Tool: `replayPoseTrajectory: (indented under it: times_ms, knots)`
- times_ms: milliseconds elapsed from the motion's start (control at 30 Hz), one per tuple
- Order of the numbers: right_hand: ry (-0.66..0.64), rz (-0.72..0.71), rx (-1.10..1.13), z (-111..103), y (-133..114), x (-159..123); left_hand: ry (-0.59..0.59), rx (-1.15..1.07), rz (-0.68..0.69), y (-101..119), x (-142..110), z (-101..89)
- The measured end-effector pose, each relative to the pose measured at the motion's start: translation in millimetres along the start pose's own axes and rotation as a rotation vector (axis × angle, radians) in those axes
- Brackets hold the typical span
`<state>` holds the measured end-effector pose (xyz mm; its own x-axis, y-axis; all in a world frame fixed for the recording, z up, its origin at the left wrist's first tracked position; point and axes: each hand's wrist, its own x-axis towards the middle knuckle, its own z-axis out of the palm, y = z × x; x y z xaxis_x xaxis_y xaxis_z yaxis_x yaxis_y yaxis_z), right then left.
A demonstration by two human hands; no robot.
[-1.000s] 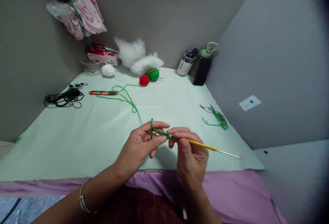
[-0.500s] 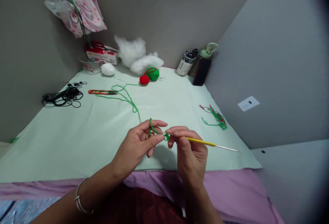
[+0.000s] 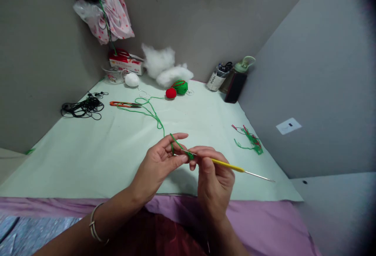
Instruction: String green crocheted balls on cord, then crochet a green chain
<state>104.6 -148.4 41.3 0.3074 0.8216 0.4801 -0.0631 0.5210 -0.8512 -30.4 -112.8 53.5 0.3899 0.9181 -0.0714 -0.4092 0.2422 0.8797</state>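
Between the fingertips of both hands sits a small green crocheted piece (image 3: 190, 156). My left hand (image 3: 160, 160) pinches its edge with the thumb, while green yarn (image 3: 177, 142) loops over the raised index finger. My right hand (image 3: 216, 177) is closed around a crochet hook (image 3: 227, 165) with a yellow grip and metal ends. The hook's thin tip lies at the green piece, close to the taut yarn. From the left hand the strand runs back across the table to a green yarn ball (image 3: 180, 87).
Orange thread snips (image 3: 125, 104) and tangled black cord (image 3: 84, 108) lie at left. Behind are a red yarn ball (image 3: 170, 93), a white ball (image 3: 131, 79), white stuffing (image 3: 160, 62) and a box (image 3: 126, 66). At right stand a pen cup (image 3: 216, 79), phone (image 3: 235, 87), bottle (image 3: 242, 66) and yarn scraps (image 3: 252, 140).
The view has shifted, so the table things appear farther right. The right hand and hook have moved slightly left relative to the left hand, and more of the hook's tip shows by the green piece.
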Motion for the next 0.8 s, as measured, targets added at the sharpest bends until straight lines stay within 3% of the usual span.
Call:
replayPoseTrajectory:
  times_ms: [400, 600, 800]
  knots:
    - [0.030, -0.046, -0.096, -2.1, 1.4, 0.1, 0.010, -0.060, -0.039, -2.6, 1.3, 5.7]
    - [-0.047, 0.107, 0.091, -13.8, 2.3, 7.2, 0.007, -0.017, -0.053, 1.5, 0.4, 3.0]
    - [-0.139, 0.050, -0.030, -20.9, -4.0, 7.0, -0.034, 0.068, -0.038, 2.4, -0.7, -3.6]
